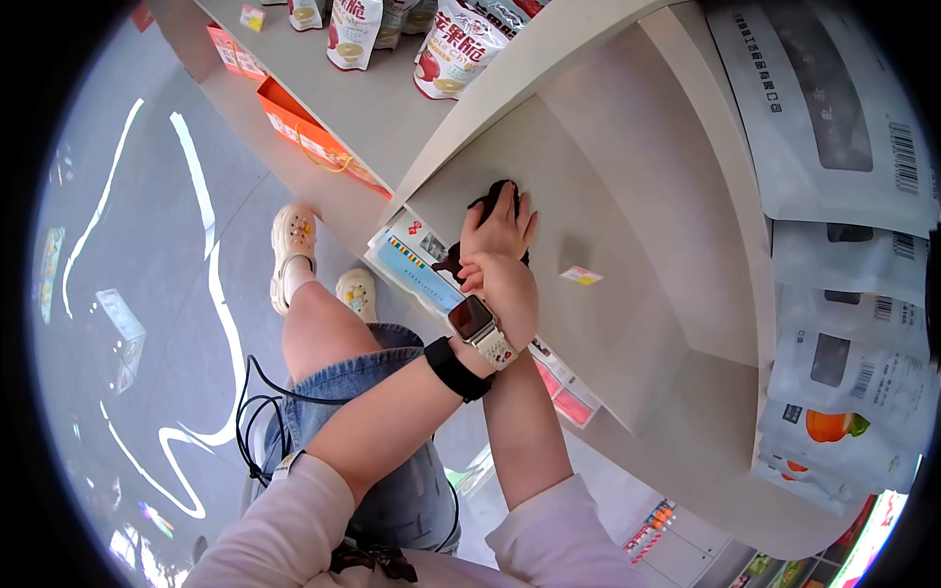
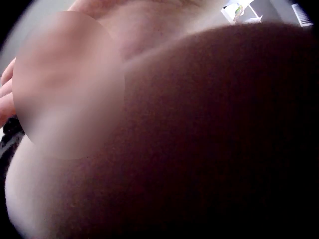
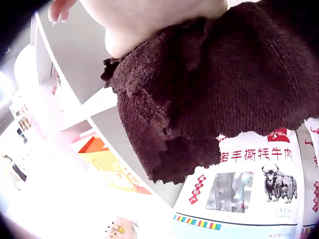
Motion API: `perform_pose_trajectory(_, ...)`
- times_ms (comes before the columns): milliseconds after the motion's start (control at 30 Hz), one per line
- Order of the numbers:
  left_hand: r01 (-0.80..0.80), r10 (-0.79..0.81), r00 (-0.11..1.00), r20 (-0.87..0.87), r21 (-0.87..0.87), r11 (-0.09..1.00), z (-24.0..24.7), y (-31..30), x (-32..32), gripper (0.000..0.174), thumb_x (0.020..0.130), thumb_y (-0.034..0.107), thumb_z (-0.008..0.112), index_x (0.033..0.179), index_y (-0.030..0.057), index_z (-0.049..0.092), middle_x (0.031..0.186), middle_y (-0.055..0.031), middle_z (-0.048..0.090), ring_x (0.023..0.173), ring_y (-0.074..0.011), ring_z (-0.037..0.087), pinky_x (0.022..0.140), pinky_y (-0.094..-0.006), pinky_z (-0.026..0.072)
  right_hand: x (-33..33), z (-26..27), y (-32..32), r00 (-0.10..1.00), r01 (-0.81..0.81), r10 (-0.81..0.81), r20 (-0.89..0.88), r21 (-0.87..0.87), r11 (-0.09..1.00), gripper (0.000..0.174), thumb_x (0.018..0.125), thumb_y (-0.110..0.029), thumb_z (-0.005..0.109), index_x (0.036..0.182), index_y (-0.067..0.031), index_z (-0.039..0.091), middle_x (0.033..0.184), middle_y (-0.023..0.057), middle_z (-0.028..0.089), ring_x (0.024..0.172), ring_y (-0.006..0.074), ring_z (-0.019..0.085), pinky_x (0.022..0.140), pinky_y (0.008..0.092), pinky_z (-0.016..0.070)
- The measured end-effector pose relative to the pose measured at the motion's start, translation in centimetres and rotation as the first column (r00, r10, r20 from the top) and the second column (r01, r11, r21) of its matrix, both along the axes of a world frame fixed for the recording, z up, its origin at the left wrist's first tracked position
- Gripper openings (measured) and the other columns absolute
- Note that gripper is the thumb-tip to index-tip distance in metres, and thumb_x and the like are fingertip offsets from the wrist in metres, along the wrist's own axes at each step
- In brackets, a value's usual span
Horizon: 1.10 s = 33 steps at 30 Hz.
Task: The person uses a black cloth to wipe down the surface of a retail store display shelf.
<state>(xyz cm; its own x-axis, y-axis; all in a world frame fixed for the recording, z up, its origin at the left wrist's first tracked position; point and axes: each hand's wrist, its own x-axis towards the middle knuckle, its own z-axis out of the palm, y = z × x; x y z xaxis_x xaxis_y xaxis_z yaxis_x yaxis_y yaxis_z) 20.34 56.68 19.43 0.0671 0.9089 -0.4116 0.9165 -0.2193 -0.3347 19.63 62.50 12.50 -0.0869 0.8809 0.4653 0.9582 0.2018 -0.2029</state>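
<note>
A dark brown cloth (image 3: 184, 94) lies bunched on the grey shelf (image 1: 637, 284). My right hand (image 1: 502, 230) presses on it with straight fingers. My left hand (image 1: 512, 299), below a wristwatch (image 1: 471, 318), crosses over the right wrist with its visible fingers curled; I cannot tell whether it grips anything. Blurred skin fills most of the left wrist view, where fingers (image 2: 6, 94) show near the cloth. Just beneath the cloth, at the shelf's front edge, stands a white and blue bag (image 3: 239, 184) with a yak drawing.
A price tag (image 1: 581, 275) sits on the shelf near the hands. Grey-white pouches (image 1: 828, 363) line the right side. Apple chip bags (image 1: 461, 49) stand on the neighbouring shelf, with an orange gift bag (image 1: 304, 127) below. Black cables (image 1: 260, 421) hang by the person's legs.
</note>
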Motion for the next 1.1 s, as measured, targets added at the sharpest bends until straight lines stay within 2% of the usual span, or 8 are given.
perform_pose_trajectory(67,-0.032,0.049,0.997,-0.063,0.247,0.969,-1.7,-1.1,0.7,0.009,0.070,0.006,0.056,0.067,0.0027,0.063,0.066,-0.0096,0.062,0.062,-0.0242,0.060,0.071,-0.0430,0.0459,0.2,-0.7,-0.3,0.998,-0.005,0.002,-0.061,-0.041,0.999,0.040,0.079,-0.024,0.051,0.114,-0.0043,0.052,0.112,0.0134,0.055,0.111,0.0264,0.046,0.098,0.0401,0.0308)
perform_pose_trajectory(167,0.095,-0.091,0.995,0.041,-0.139,0.986,-1.6,-0.6,0.5,0.009,0.069,0.003,0.054,0.064,0.0033,0.062,0.064,-0.0099,0.061,0.058,-0.0247,0.058,0.071,-0.0430,0.0456,0.9,-1.3,-0.8,0.992,-0.093,0.082,-0.099,-0.109,0.990,0.040,0.079,-0.024,0.051,0.114,-0.0044,0.052,0.110,0.0145,0.056,0.110,0.0267,0.047,0.097,0.0394,0.0318)
perform_pose_trajectory(300,0.042,-0.044,0.999,-0.024,-0.072,0.996,-0.2,-0.4,0.6,0.013,0.070,0.006,0.052,0.067,0.0034,0.064,0.064,-0.0119,0.061,0.059,-0.0262,0.059,0.070,-0.0431,0.0450,1.1,-1.3,-0.4,0.988,-0.136,0.121,-0.097,-0.166,0.977,0.045,0.080,-0.026,0.049,0.120,-0.0048,0.048,0.117,0.0131,0.053,0.115,0.0261,0.042,0.100,0.0398,0.0280)
perform_pose_trajectory(433,0.005,-0.005,1.000,0.004,-0.057,0.998,1.2,0.4,0.0,0.015,0.070,0.007,0.052,0.069,0.0032,0.066,0.064,-0.0124,0.061,0.062,-0.0266,0.059,0.070,-0.0433,0.0447,0.4,-1.0,0.6,0.992,-0.006,0.043,0.119,-0.292,0.956,0.055,0.083,-0.031,0.041,0.131,-0.0061,0.032,0.134,0.0068,0.038,0.129,0.0233,0.024,0.107,0.0415,0.0148)
perform_pose_trajectory(533,0.033,-0.032,0.999,0.028,-0.040,0.999,0.3,-0.2,0.0,0.012,0.068,0.003,0.053,0.068,0.0030,0.065,0.065,-0.0116,0.060,0.063,-0.0262,0.059,0.071,-0.0434,0.0450,0.3,-1.2,0.5,0.997,-0.063,0.068,0.028,-0.162,0.985,0.050,0.082,-0.028,0.045,0.126,-0.0050,0.039,0.128,0.0097,0.045,0.125,0.0251,0.032,0.106,0.0406,0.0195)
perform_pose_trajectory(767,0.076,-0.063,0.994,0.088,-0.156,0.985,-0.4,-0.1,0.4,0.012,0.068,0.005,0.053,0.066,0.0025,0.065,0.066,-0.0112,0.061,0.062,-0.0262,0.059,0.070,-0.0432,0.0453,0.7,-1.1,0.1,0.863,-0.486,0.484,-0.145,0.026,0.874,0.031,0.072,-0.011,0.054,0.102,-0.0018,0.057,0.101,0.0152,0.061,0.100,0.0300,0.056,0.087,0.0391,0.0448)
perform_pose_trajectory(967,0.011,-0.010,0.999,0.030,-0.038,0.999,1.6,0.0,-0.2,0.013,0.068,0.008,0.055,0.069,0.0041,0.067,0.070,-0.0118,0.063,0.067,-0.0270,0.061,0.072,-0.0428,0.0456,0.3,-1.1,0.4,0.941,-0.248,0.231,-0.247,-0.037,0.968,0.034,0.076,-0.012,0.055,0.109,-0.0029,0.054,0.106,0.0166,0.058,0.103,0.0301,0.054,0.087,0.0376,0.0452)
perform_pose_trajectory(1100,-0.003,0.013,0.998,0.064,-0.162,0.987,2.1,0.6,-0.3,0.014,0.068,0.008,0.055,0.071,0.0036,0.067,0.071,-0.0127,0.064,0.070,-0.0270,0.061,0.073,-0.0426,0.0453,0.4,-1.5,0.5,0.943,-0.225,0.208,-0.258,-0.036,0.974,0.033,0.077,-0.011,0.055,0.109,-0.0032,0.054,0.108,0.0158,0.058,0.105,0.0294,0.054,0.088,0.0374,0.0449)
